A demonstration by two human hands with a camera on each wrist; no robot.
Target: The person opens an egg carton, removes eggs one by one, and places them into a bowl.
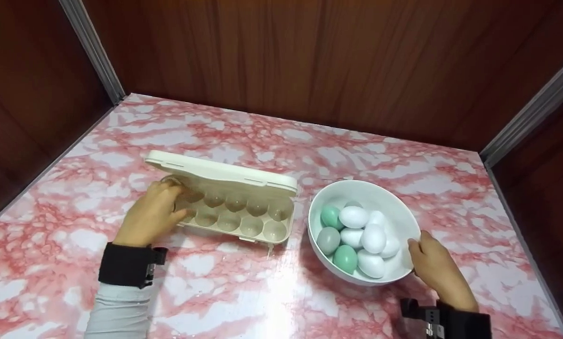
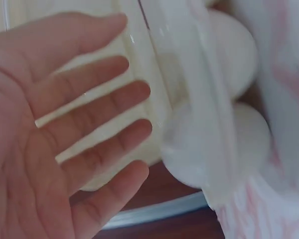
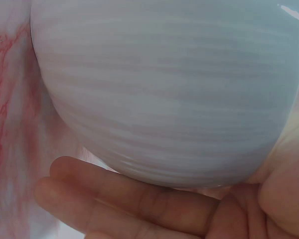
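The white bowl (image 1: pixel 406 221) of eggs (image 1: pixel 359 235) is set just right of the open egg carton (image 1: pixel 234 212), is cupped at its outer side by the right hand (image 1: pixel 434 268) with fingers curled beneath, while the carton's far-left end is touched by the left hand (image 1: pixel 149 216), fingers relaxed and spread.

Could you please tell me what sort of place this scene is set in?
Probably a staged tabletop booth, not a real kitchen: a pink marbled table boxed in by brown wood-look walls with metal corner strips, holding only an egg carton and a bowl of eggs.
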